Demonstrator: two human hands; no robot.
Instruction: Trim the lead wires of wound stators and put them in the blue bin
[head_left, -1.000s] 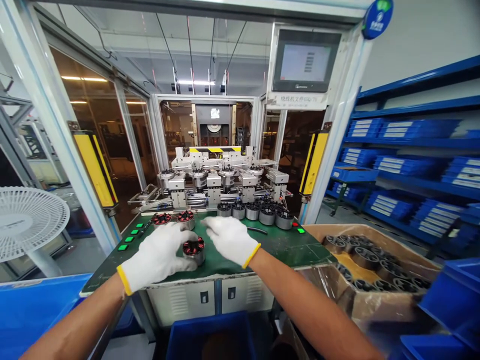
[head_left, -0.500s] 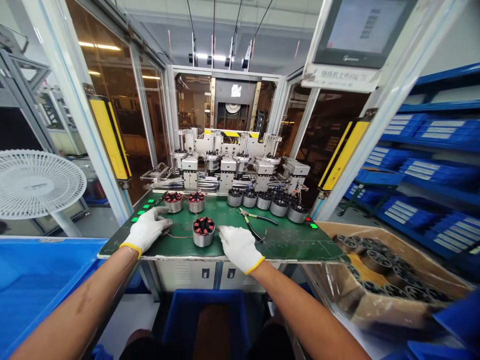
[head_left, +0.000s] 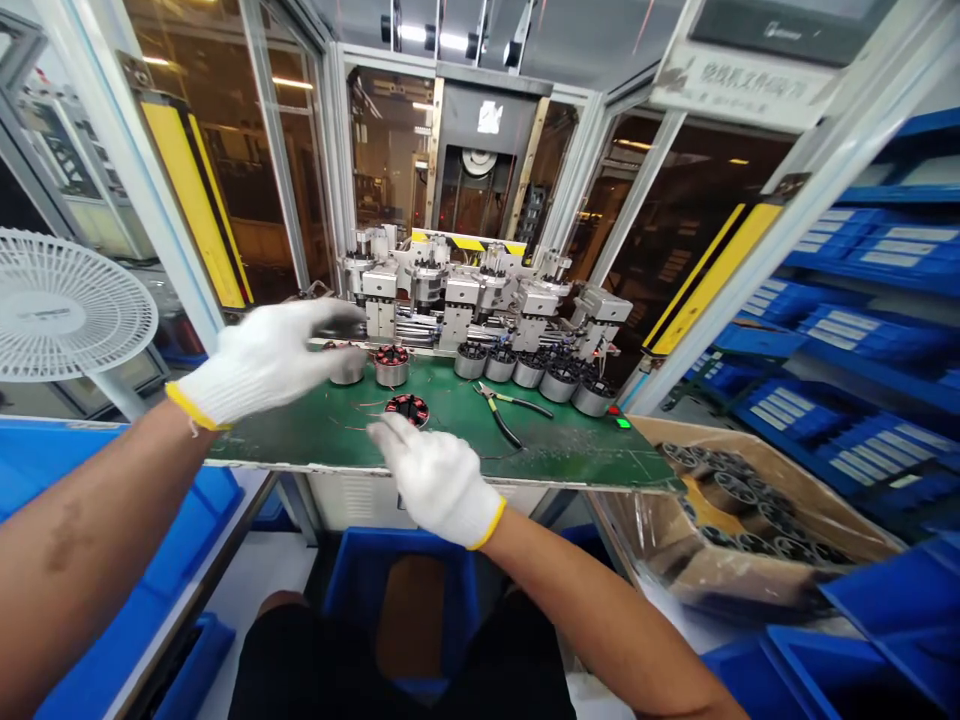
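My left hand (head_left: 274, 350), in a white glove with a yellow cuff, is raised above the left of the green bench top (head_left: 292, 430). Thumb and fingers are apart, in front of a wound motor stator (head_left: 347, 372), which they partly cover; no grip on it shows. A second wound stator (head_left: 391, 368) stands beside that one. My gloved right hand (head_left: 439, 475) is at the bench's front edge, its fingers drawn together before a third stator (head_left: 407, 408) with red-copper windings. Thin wire ends run left near those fingertips; what they pinch is too small to make out.
Cutting pliers (head_left: 510, 408) with green-black handles lie right of centre. Several unwound stators (head_left: 559, 380) line the bench's back right, before the winding machine (head_left: 461, 295). A cardboard box (head_left: 750, 570) of metal rings stands right, a white fan (head_left: 67, 310) left, a blue bin (head_left: 465, 600) below.
My left hand first left the front stator for the bench's left, then rose toward the back-left stator. My right hand came round to the front stator's near side. The view tilted down.
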